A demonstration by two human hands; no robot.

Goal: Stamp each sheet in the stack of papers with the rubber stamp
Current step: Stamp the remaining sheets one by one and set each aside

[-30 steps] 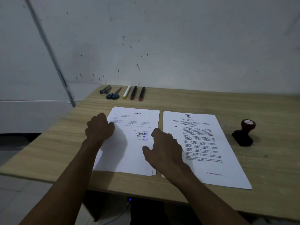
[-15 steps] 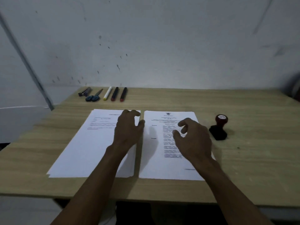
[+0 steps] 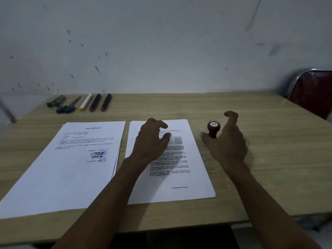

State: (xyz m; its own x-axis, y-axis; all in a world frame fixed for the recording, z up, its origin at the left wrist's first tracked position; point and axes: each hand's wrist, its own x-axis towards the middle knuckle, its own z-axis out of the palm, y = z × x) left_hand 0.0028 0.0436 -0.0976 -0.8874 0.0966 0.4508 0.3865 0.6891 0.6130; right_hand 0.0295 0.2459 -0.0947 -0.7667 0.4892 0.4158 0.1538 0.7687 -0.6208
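The right hand (image 3: 227, 141) was spread wide beside the rubber stamp (image 3: 213, 129), holding nothing: its thumb lay on the table (image 3: 269, 159) just in front of the stamp's dark base, and its forefinger arched up and over on the far side, curled at the tip. The stamp stood upright in the gap between thumb and forefinger, red knob on top; whether the thumb touched the base could not be told.

The left hand (image 3: 152, 141) hung over the upper part of the right-hand stack of papers (image 3: 194, 177), fingers loosely bent, thumb and forefinger apart, gripping nothing. Whether it touched the sheet was unclear. That stack, densely printed, lay between the two hands' forearms, with the stamp just off its far right corner.

Left of the left hand, close alongside, lay the second pile of sheets (image 3: 62, 177), slightly fanned at its right edge, its top sheet bearing a bluish stamp mark (image 3: 99, 155) beside a signature block.

Well beyond the left hand, at the table's back edge, lay a row: a dark tool (image 3: 55, 102), blue-handled scissors (image 3: 67, 108), a white marker (image 3: 85, 104) and two black markers with red ends (image 3: 100, 105). Far to the right of the right hand, past the table corner, stood a red chair (image 3: 312, 96) with a metal frame
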